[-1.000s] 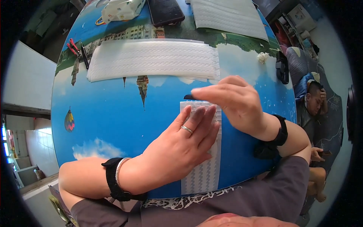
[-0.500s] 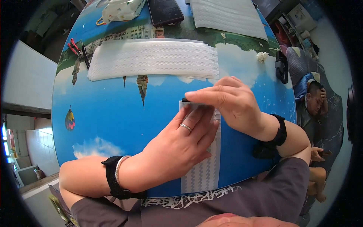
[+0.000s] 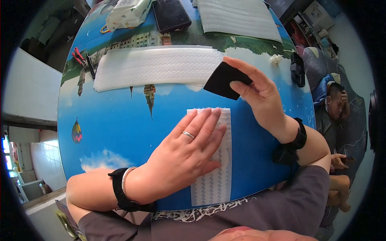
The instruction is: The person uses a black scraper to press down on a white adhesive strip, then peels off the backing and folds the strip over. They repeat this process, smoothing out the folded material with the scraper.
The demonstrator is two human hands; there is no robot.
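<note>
From my remote seat I see 2 hands: the left hand (image 3: 177, 160) lies flat, fingers nearly together, over the white patterned strip (image 3: 213, 188), its fingertips by the strip's far edge. The right hand (image 3: 265, 100) pinches a flat black piece (image 3: 225, 81) between thumb and fingers. The strip reaches the near edge of the blue table (image 3: 114, 138); beyond both hands I see layered white sheets (image 3: 152, 67).

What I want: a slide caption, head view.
Left hand rests on a white strip; right hand holds a black piece.
</note>
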